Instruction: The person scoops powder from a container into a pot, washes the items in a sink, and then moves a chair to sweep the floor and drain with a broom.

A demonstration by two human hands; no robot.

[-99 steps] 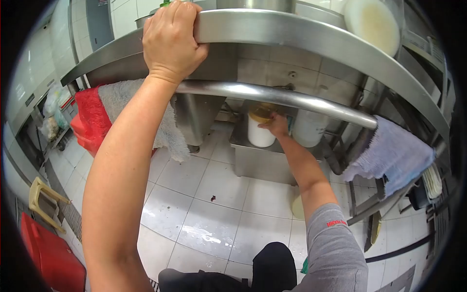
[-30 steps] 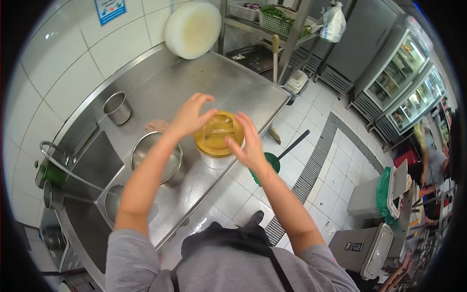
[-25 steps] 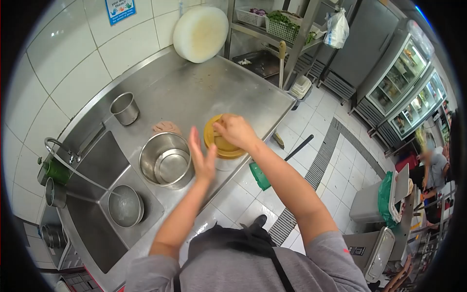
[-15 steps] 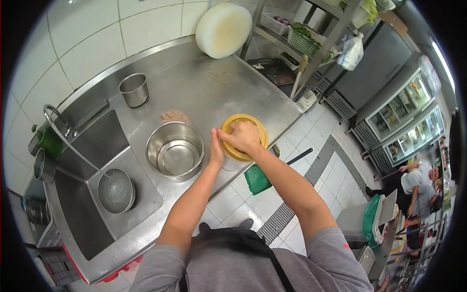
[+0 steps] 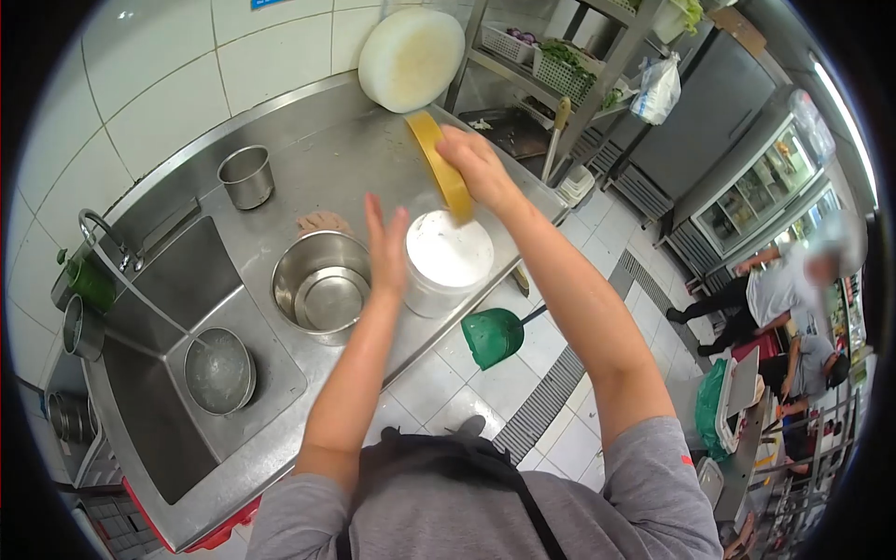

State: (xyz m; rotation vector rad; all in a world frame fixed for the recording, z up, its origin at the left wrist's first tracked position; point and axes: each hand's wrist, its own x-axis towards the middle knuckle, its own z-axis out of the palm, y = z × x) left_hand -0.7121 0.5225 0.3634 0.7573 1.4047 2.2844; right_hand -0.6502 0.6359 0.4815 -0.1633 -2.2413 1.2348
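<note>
Right hand [image 5: 481,173] holds yellow lid [image 5: 441,168], fingers [image 5: 456,146] partly hidden; left hand [image 5: 387,254] blurred.

the person wears a grey shirt [image 5: 429,511], red-marked sleeve [image 5: 649,471], black apron [image 5: 434,455].

Yellow lid [image 5: 437,168] in right hand [image 5: 480,170], left hand [image 5: 387,250] beside 1 white tub [image 5: 435,297]

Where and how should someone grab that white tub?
The white tub is probably best held by opposite sides of its round wall, from left and right: it stands upright, its open top shows white contents, and no handle shows. The left hand is beside it; the right hand holds the yellow lid.
</note>
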